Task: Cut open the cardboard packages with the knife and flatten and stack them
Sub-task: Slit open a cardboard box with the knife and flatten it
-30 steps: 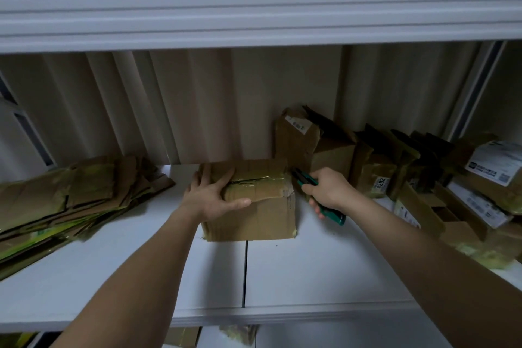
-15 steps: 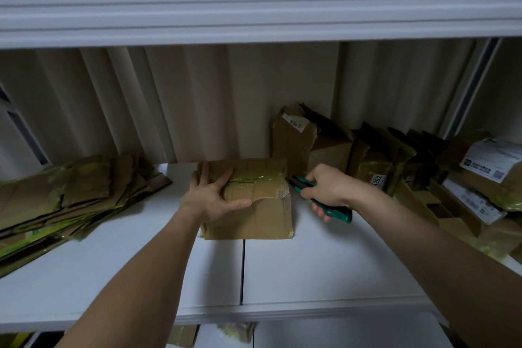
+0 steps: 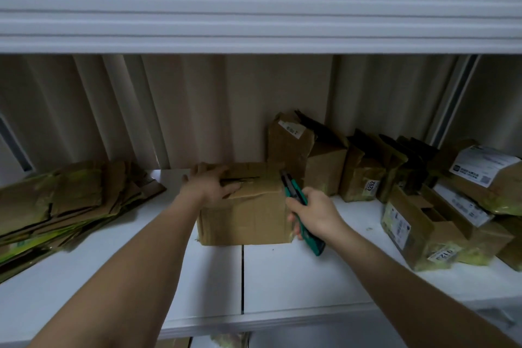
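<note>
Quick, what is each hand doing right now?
Left hand: open, fingers flat on top of the cardboard box.
Right hand: gripping the green knife beside the box.

Dim, flat indoor light under a white upper shelf (image 3: 254, 14)

Brightest along that shelf edge; muted and yellowish beneath it; soft shadow behind the boxes at right (image 3: 381, 167) and under the forearms; no glare; slight softness throughout, more smeared at the top right corner; wide-angle bowing of straight lines toward the edges.
</note>
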